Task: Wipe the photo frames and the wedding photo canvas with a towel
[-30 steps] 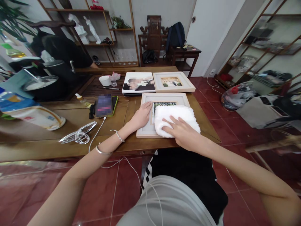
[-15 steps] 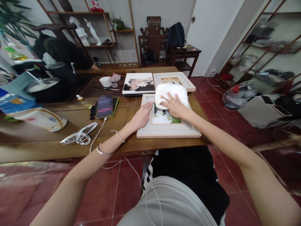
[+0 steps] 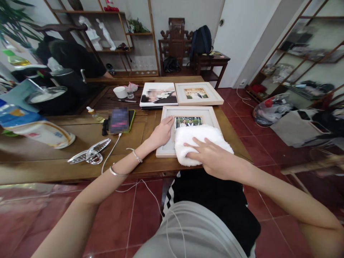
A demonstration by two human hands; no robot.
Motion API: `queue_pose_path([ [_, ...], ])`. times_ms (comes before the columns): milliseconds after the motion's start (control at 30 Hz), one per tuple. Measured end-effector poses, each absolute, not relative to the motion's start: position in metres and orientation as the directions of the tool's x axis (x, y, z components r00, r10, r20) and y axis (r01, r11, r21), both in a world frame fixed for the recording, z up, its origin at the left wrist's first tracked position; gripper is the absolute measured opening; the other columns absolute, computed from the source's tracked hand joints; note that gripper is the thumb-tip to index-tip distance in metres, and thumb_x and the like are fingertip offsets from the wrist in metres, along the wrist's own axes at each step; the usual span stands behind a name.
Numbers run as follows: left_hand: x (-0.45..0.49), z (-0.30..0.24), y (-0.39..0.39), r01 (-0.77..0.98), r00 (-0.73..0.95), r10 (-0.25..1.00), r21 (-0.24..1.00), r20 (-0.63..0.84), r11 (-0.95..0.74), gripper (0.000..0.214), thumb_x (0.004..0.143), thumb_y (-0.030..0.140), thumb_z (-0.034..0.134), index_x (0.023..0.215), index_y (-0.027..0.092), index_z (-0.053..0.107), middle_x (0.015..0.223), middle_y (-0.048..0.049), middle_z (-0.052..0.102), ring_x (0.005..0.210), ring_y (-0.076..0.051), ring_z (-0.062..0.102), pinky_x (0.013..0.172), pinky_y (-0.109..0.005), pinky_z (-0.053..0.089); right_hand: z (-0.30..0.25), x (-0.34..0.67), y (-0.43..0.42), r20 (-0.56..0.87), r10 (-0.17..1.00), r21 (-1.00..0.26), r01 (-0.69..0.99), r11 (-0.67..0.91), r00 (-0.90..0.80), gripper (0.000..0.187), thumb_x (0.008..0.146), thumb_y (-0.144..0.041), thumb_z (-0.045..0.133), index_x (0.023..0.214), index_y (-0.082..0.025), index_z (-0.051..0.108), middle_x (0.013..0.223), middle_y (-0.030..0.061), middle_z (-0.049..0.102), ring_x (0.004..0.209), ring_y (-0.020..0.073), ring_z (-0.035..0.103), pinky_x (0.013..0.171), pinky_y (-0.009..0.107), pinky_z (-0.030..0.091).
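A photo frame (image 3: 166,145) with a pale wide border lies flat near the table's front edge. My left hand (image 3: 162,133) rests on its left border, fingers stretched out and lying flat. Under my right hand (image 3: 212,156) is a fluffy white cloth (image 3: 185,138), pressed over the frame's lower right part and its front edge. The fingers of that hand are spread across the cloth and hold it against the frame. Above the cloth, the top of a photo (image 3: 188,121) with people shows; its lower part is covered.
Behind lie a second frame (image 3: 215,95) and a white photo panel (image 3: 143,95). Left on the table (image 3: 145,125) are a phone (image 3: 131,120), a charging cable (image 3: 110,154), a clear hair clip (image 3: 90,152), a dropper bottle (image 3: 95,114) and a large blue-and-white pack (image 3: 34,125).
My right hand has drawn the white cloth from the frame's top toward me, down to its front edge. The photo's top is now uncovered. My left hand stays in place.
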State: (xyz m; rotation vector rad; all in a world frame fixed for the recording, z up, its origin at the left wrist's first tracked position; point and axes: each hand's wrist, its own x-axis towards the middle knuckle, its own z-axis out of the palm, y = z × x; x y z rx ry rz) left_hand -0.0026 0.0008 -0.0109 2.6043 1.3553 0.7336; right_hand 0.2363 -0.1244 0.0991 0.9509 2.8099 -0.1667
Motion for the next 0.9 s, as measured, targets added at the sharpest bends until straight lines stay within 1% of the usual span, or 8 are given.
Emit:
queue_pose_path([
  [67, -0.003, -0.011, 0.002, 0.741, 0.486, 0.797, 0.314, 0.360, -0.594, 0.057, 0.086, 0.005, 0.035, 0.143, 0.003, 0.043, 0.149, -0.0216, 0.045, 0.144, -0.029, 0.037, 0.120, -0.048, 0.032, 0.092, 0.235, -0.116, -0.167, 0.623, -0.038, 0.637, 0.770, -0.764, 0.073, 0.074, 0.007, 0.037, 0.141, -0.018, 0.049, 0.159, 0.0109, 0.035, 0.146, 0.0394, 0.028, 0.110, 0.063, 0.035],
  [167, -0.004, -0.012, 0.003, 0.735, 0.484, 0.799, 0.330, 0.358, -0.593, 0.059, 0.086, 0.006, 0.035, 0.145, 0.007, 0.042, 0.150, -0.0193, 0.044, 0.144, -0.028, 0.036, 0.120, -0.048, 0.032, 0.077, 0.231, -0.085, -0.101, 0.708, 0.035, 0.709, 0.705, -0.699, 0.074, 0.074, 0.007, 0.038, 0.143, -0.016, 0.046, 0.161, 0.0132, 0.031, 0.147, 0.0419, 0.026, 0.110, 0.067, 0.032],
  [333, -0.003, -0.011, 0.001, 0.722, 0.469, 0.807, 0.371, 0.358, -0.584, 0.052, 0.093, 0.013, 0.034, 0.143, 0.006, 0.043, 0.150, -0.0212, 0.044, 0.144, -0.029, 0.037, 0.120, -0.048, 0.031, 0.062, 0.216, -0.019, 0.067, 0.840, 0.128, 0.839, 0.528, -0.539, 0.075, 0.076, 0.006, 0.040, 0.149, -0.015, 0.037, 0.165, 0.0147, 0.017, 0.149, 0.0450, 0.014, 0.111, 0.072, 0.025],
  [433, -0.002, -0.009, 0.000, 0.711, 0.397, 0.811, 0.415, 0.429, -0.567, 0.050, 0.099, 0.023, 0.029, 0.144, 0.003, 0.039, 0.153, -0.0237, 0.038, 0.146, -0.028, 0.032, 0.122, -0.047, 0.027, 0.060, 0.202, 0.004, 0.048, 0.859, 0.137, 0.855, 0.499, -0.509, 0.073, 0.078, 0.006, 0.041, 0.147, -0.017, 0.041, 0.165, 0.0126, 0.018, 0.149, 0.0473, 0.009, 0.109, 0.078, 0.020],
  [533, 0.000, -0.007, -0.001, 0.680, 0.326, 0.789, 0.451, 0.520, -0.578, 0.053, 0.103, 0.033, 0.024, 0.147, 0.005, 0.034, 0.157, -0.0226, 0.032, 0.148, -0.026, 0.028, 0.123, -0.046, 0.024, 0.061, 0.189, 0.001, -0.035, 0.819, 0.124, 0.810, 0.573, -0.573, 0.068, 0.081, 0.005, 0.039, 0.144, -0.019, 0.046, 0.165, 0.0103, 0.020, 0.148, 0.0488, 0.009, 0.106, 0.080, 0.021],
  [700, 0.002, -0.002, -0.002, 0.651, 0.284, 0.792, 0.498, 0.540, -0.573, 0.058, 0.104, 0.046, 0.020, 0.143, 0.008, 0.041, 0.152, -0.0205, 0.042, 0.145, -0.025, 0.036, 0.122, -0.045, 0.027, 0.068, 0.182, -0.044, -0.100, 0.702, 0.081, 0.698, 0.712, -0.705, 0.063, 0.082, 0.004, 0.038, 0.137, -0.020, 0.054, 0.164, 0.0104, 0.022, 0.148, 0.0462, 0.016, 0.105, 0.076, 0.029],
  [833, 0.004, 0.003, -0.005, 0.686, 0.283, 0.821, 0.494, 0.496, -0.535, 0.056, 0.105, 0.043, 0.021, 0.138, 0.006, 0.046, 0.148, -0.0209, 0.048, 0.141, -0.026, 0.042, 0.120, -0.046, 0.031, 0.079, 0.198, -0.076, -0.147, 0.555, 0.005, 0.561, 0.828, -0.818, 0.065, 0.077, 0.006, 0.040, 0.135, -0.020, 0.055, 0.161, 0.0106, 0.032, 0.148, 0.0426, 0.020, 0.107, 0.072, 0.031],
  [900, 0.005, 0.005, -0.007, 0.694, 0.319, 0.821, 0.474, 0.473, -0.542, 0.052, 0.105, 0.039, 0.023, 0.134, 0.006, 0.051, 0.144, -0.0205, 0.052, 0.138, -0.026, 0.046, 0.119, -0.044, 0.033, 0.086, 0.211, -0.082, -0.175, 0.500, -0.065, 0.517, 0.854, -0.848, 0.068, 0.074, 0.008, 0.038, 0.136, -0.018, 0.054, 0.155, 0.0127, 0.042, 0.147, 0.0378, 0.027, 0.109, 0.064, 0.034],
])
